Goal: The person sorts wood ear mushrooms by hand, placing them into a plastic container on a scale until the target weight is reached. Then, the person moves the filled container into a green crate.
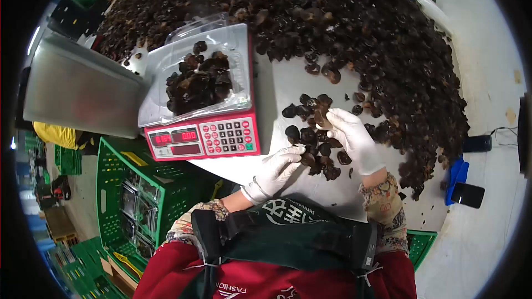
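Both hands wear white gloves. My right hand has its thumb and fingers pinched on a brown mushroom-like piece, above a small group of dark pieces on the white table. My left hand is at the lower left edge of that group, its fingertips closed on a dark piece. Left of the hands stands a red and white scale. A clear plastic tray lies on its plate with a heap of dark pieces inside.
A large pile of dark pieces covers the back and right of the table. Green crates with clear boxes stand lower left. A grey panel rises left of the scale. A phone lies at the right edge.
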